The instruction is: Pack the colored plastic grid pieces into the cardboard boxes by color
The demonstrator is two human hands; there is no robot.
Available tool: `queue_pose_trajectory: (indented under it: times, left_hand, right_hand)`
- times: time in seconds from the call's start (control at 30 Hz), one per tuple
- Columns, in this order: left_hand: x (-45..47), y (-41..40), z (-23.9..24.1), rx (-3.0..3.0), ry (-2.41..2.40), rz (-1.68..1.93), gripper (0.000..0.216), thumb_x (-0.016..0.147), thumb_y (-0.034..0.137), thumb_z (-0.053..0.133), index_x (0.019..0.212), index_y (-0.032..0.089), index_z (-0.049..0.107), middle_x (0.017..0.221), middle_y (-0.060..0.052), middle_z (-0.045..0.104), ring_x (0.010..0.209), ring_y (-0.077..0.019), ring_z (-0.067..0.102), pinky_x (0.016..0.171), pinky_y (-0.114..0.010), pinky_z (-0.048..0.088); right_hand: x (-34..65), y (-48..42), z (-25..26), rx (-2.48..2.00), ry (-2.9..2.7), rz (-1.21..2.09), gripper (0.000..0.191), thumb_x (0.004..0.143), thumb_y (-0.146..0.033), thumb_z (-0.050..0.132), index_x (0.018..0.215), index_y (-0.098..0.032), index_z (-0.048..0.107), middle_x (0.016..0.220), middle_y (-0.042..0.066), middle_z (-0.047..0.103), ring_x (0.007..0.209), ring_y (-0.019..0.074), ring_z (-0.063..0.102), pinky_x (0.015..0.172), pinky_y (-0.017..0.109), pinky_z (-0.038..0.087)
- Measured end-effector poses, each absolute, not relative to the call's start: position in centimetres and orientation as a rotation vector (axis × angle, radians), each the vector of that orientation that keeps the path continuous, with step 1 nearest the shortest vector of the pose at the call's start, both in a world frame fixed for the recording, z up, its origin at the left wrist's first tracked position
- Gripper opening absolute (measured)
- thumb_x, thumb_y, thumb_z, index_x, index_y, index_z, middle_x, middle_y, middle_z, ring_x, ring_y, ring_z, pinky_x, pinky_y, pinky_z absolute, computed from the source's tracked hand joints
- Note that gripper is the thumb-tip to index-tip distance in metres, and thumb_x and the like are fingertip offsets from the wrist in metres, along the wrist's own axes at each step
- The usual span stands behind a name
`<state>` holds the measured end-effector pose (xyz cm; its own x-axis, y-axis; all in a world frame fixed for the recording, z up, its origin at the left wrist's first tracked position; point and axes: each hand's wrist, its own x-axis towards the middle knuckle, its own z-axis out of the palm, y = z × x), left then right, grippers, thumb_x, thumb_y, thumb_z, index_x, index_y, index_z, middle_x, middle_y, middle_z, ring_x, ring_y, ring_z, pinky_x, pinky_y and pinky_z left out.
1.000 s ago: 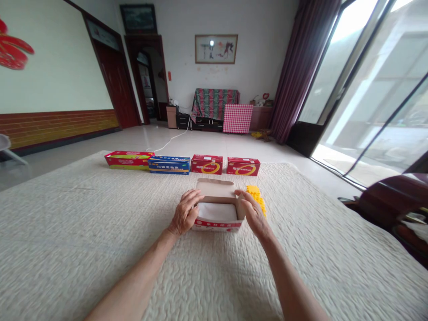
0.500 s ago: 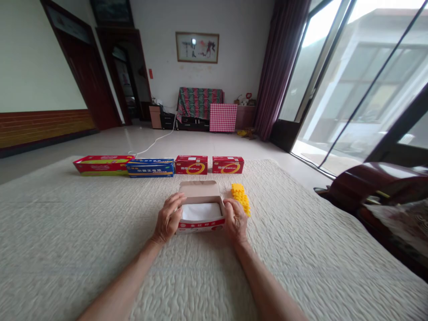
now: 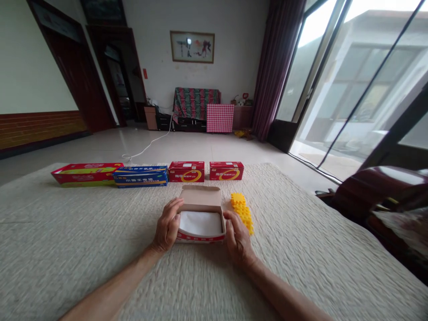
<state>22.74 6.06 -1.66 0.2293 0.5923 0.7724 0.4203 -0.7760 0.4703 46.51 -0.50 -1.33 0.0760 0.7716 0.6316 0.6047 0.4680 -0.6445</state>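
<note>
Between my hands sits an open cardboard box (image 3: 200, 239), red and white in front, with its plain lid flap (image 3: 201, 195) raised at the back. Inside it lies a flat white sheet (image 3: 200, 223), perhaps paper or cloth; what is under it is hidden. My left hand (image 3: 167, 225) grips the left wall, fingers closed along the side. On the opposite wall, my right hand (image 3: 238, 236) is closed around the side edge. Just beyond my right hand, several yellow toothed plastic pieces (image 3: 242, 211) lie in a row on the quilted cover.
Along the far edge of the quilted cover (image 3: 133, 249) stand a long red and green box (image 3: 87, 174), a blue box (image 3: 140, 177) and two red boxes (image 3: 186, 172). Dark furniture (image 3: 377, 191) borders the right side. A white cable (image 3: 150, 145) crosses the floor behind.
The view has shifted slightly, so the whole scene sits a little differently. The open box is now tilted a bit, showing less of its front. Both hands stay on its sides.
</note>
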Motion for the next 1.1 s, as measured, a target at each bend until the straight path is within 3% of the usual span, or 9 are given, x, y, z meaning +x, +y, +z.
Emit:
queue_pose_trajectory:
  times: [0.27,0.5,0.73,1.0,1.1]
  left_hand:
    - [23.0,6.5,-2.0,2.264,1.000,1.513,0.042,0.095,0.026,0.028,0.131,0.017,0.047,0.138,-0.011,0.048,0.133,-0.0261,0.037,0.112,-0.050,0.029]
    - [23.2,6.6,-1.6,2.318,1.011,1.463,0.043,0.095,0.025,0.029,0.134,0.016,0.044,0.141,-0.012,0.044,0.136,-0.0277,0.033,0.113,-0.052,0.028]
    - [22.8,8.8,-0.9,2.472,0.900,1.413,0.043,0.094,0.026,0.031,0.133,0.015,0.045,0.140,-0.013,0.045,0.136,-0.0295,0.034,0.112,-0.053,0.028]
    - [22.6,9.2,-1.4,2.397,0.909,1.376,0.044,0.095,0.028,0.030,0.134,0.016,0.045,0.141,-0.011,0.046,0.135,-0.0277,0.035,0.113,-0.050,0.027]
    - [22.6,9.2,-1.4,2.400,0.902,1.375,0.044,0.095,0.027,0.030,0.135,0.015,0.044,0.141,-0.011,0.045,0.135,-0.0279,0.035,0.114,-0.049,0.027]
  right_hand:
    - [46.4,-0.3,-1.4,-1.236,-1.592,0.362,0.031,0.096,-0.027,0.032,0.118,-0.022,0.053,0.115,0.008,0.060,0.108,0.0203,0.056,0.090,0.034,0.046]
    - [46.8,-0.1,-1.5,-1.170,-1.563,0.472,0.038,0.096,-0.025,0.035,0.131,-0.027,0.048,0.134,0.005,0.054,0.124,0.0207,0.049,0.103,0.037,0.041]
    - [47.0,0.1,-1.4,-1.171,-1.660,0.419,0.045,0.096,-0.018,0.033,0.139,-0.025,0.039,0.142,0.007,0.045,0.132,0.0201,0.041,0.109,0.040,0.036]
    - [49.6,-0.8,0.1,-1.189,-1.773,0.144,0.039,0.087,-0.008,0.042,0.122,-0.024,0.048,0.123,0.010,0.053,0.115,0.0203,0.051,0.094,0.038,0.047]
    - [52.0,-1.7,0.7,-1.279,-1.915,0.020,0.044,0.081,-0.009,0.049,0.123,-0.022,0.047,0.122,0.011,0.051,0.113,0.0234,0.050,0.093,0.043,0.046]
